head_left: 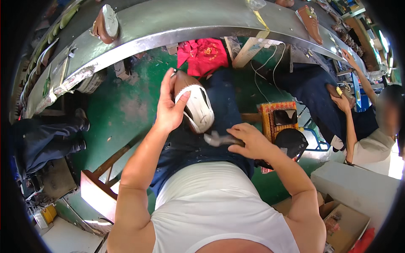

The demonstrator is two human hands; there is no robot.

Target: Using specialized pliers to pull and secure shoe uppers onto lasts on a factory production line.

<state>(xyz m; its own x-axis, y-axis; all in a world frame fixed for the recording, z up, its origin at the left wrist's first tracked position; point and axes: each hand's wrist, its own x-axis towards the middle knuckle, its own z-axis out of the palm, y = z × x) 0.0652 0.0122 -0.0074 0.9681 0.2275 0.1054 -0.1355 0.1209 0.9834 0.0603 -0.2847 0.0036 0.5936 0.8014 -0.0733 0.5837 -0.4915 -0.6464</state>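
**Shoe held upside down over the lap, hammer in the other hand**

Shoe (195,105) sitting sole-up over the lap, brown upper at the top end, white sole facing the camera with a dark patch along one side. Gripped by the left hand (169,110): thumb pressed across the white sole, fingers wrapped round the far side behind the brown upper, so properly clamped on it. Right hand (249,141) just below and to the right of the shoe, fingers curled shut around the handle of a small hammer (216,138), grey metal head poking out toward the shoe's lower end, close to it but can't tell if actually touching. Blue jeans underneath both hands, white sleeveless top lower down.

Around it: long curved grey workbench (177,21) across the top with another brown shoe (105,24) lying on it at the left. Red cloth (201,54) on the green floor past the knees. Small woven-top stool (278,116) off to the right with a dark shoe part on it. Another person (371,135) seated further right, arms up at the bench.
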